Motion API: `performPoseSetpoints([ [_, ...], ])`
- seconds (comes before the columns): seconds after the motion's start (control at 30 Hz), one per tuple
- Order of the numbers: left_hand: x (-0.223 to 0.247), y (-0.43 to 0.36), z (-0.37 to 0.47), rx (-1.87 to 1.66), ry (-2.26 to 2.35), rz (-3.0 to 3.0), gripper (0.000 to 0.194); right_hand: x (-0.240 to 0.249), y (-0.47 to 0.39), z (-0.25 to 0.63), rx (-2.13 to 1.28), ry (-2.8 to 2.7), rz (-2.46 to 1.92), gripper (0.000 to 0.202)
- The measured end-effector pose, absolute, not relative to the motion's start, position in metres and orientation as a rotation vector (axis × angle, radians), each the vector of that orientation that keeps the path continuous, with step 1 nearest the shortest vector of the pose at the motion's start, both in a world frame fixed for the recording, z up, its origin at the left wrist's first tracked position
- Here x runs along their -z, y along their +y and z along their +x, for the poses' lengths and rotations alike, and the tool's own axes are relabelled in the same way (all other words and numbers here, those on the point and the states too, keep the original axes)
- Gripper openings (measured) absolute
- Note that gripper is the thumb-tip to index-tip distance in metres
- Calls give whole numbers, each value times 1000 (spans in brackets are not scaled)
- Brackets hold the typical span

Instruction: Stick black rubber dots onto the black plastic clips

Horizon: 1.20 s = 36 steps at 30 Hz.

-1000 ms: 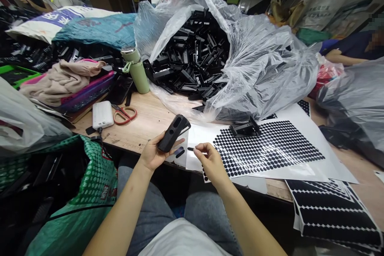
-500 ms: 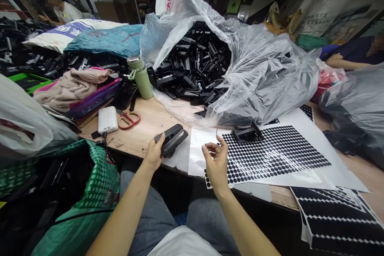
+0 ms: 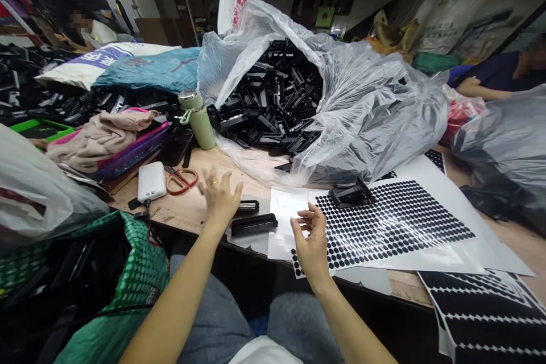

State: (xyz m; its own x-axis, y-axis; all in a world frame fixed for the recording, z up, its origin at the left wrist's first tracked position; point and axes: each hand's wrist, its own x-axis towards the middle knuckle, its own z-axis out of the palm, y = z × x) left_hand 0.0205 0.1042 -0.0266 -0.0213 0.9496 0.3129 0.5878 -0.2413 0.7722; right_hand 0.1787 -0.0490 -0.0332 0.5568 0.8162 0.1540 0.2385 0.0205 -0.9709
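My left hand (image 3: 220,199) is over the table with its fingers spread, slightly blurred, holding nothing. Right beside it lie two long black plastic parts: the nearer part (image 3: 255,224) rests near the table's front edge, and the farther part (image 3: 249,206) is partly hidden behind my fingers. My right hand (image 3: 311,239) hovers at the left edge of a sheet of round black stickers (image 3: 392,222). Its fingers are loosely curled, the thumb apart from them, and I see nothing between them. Another black plastic part (image 3: 352,194) stands on the sheet's far edge.
A large clear plastic bag (image 3: 375,108) spills black parts (image 3: 273,102) at the back. On the left are red-handled scissors (image 3: 182,181), a white power bank (image 3: 152,181), a green bottle (image 3: 200,122) and a green bag (image 3: 140,261). Two other people sit farther off.
My left hand has let go of the black plastic it held; two black parts now lie on the table. Its fingers have spread and it has moved slightly up. My right hand stays nearly in place.
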Motion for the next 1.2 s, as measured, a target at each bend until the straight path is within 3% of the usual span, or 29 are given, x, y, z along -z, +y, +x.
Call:
performPoseSetpoints([
  [0.17,22,153,118,-879,1095,1949,6,29,-55,184,-536,-945,-1517,38],
  [0.27,27,172,152,-857,1089,1889,16,26,-65,197,-493,-908,-1555,30],
  [0.4,21,179,139,-907,1121,1752,10,19,-74,221,-429,-932,-1599,16],
  [0.57,-9,146,75,-934,1149,1419,24,-2,-69,237,-642,-978,-1575,18],
  [0.73,-28,79,45,-714,991,737,30,-29,-50,229,-881,-988,-1456,20],
  [0.97,-26,30,49,-645,1020,698,24,-28,-36,227,-1160,-825,-1457,26],
  [1.2,-19,18,46,-640,1004,713,19,-16,-45,226,-1150,-878,-1488,26],
])
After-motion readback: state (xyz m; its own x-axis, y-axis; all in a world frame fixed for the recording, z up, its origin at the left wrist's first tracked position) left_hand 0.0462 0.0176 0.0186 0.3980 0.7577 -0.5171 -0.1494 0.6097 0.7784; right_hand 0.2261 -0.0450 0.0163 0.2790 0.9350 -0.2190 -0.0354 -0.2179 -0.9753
